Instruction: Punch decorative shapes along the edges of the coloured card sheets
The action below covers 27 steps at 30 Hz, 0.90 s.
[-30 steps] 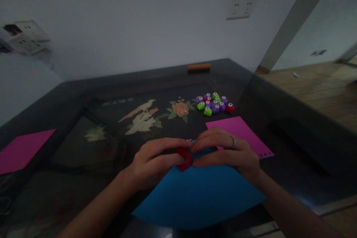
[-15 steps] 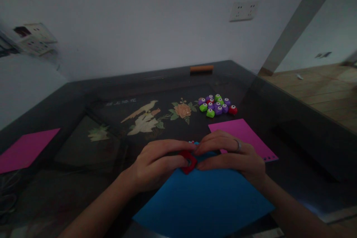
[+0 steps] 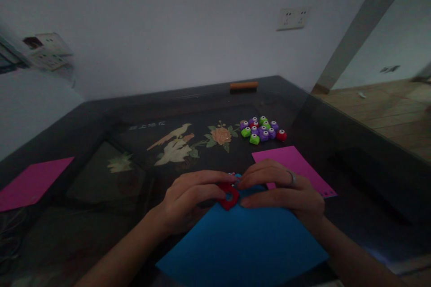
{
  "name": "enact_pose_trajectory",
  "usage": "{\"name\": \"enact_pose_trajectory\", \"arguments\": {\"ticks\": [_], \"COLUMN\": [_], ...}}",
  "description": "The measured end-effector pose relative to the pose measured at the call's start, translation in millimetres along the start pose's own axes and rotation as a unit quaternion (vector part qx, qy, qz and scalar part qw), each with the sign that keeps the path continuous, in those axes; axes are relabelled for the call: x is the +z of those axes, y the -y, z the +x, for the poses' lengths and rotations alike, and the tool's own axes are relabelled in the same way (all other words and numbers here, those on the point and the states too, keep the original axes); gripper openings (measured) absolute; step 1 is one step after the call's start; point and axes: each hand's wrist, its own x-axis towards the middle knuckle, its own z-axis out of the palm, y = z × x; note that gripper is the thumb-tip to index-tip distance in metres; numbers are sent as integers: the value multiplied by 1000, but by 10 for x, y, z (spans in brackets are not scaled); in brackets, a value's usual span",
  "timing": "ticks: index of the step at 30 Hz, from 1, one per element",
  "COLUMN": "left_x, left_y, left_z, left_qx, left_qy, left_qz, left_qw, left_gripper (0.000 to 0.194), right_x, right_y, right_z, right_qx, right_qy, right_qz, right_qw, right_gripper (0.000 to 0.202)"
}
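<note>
My left hand is closed on a small red craft punch, thumb and fingers gripping it at the far edge of a blue sheet of paper. A light blue spot shows through the punch's opening. My right hand, a ring on one finger, pinches the same paper edge just right of the punch. The sheet tilts down toward me, its near part spreading wide. Between my fingertips a few small pale and pinkish bits show, too small to name.
Several purple, green and red pieces with eye-like white tops cluster on the dark table. One pink sheet with holes along its edge lies behind my right hand; another pink sheet lies left. An orange-brown roll rests near the wall.
My left thumb has shifted slightly, and more of the red punch's opening shows. Both hands keep their hold on the punch and paper. The view has tilted a little.
</note>
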Motion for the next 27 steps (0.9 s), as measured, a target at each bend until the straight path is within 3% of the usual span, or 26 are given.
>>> {"name": "enact_pose_trajectory", "arguments": {"ticks": [5,11,14,18,27], "left_x": [16,-42,-56,-28,-86], "left_y": [-8,93,30,-137,-98], "left_z": [17,-7,-27,13,155], "left_qx": [-11,65,36,-38,-44], "left_qy": [-17,10,22,-7,44], "left_qz": [-12,10,24,28,-24], "left_qw": [1000,998,999,999,998], "left_gripper": [18,24,30,33,23], "right_x": [5,12,2,-12,-56], "right_y": [1,9,8,13,21], "right_z": [3,13,13,12,3], "right_qx": [1,-13,-23,-29,-38], "right_qy": [-7,-14,-4,-5,32], "right_qz": [1,-2,-8,-8,11], "right_qw": [1000,1000,1000,1000,999], "right_gripper": [21,19,19,18,21]}}
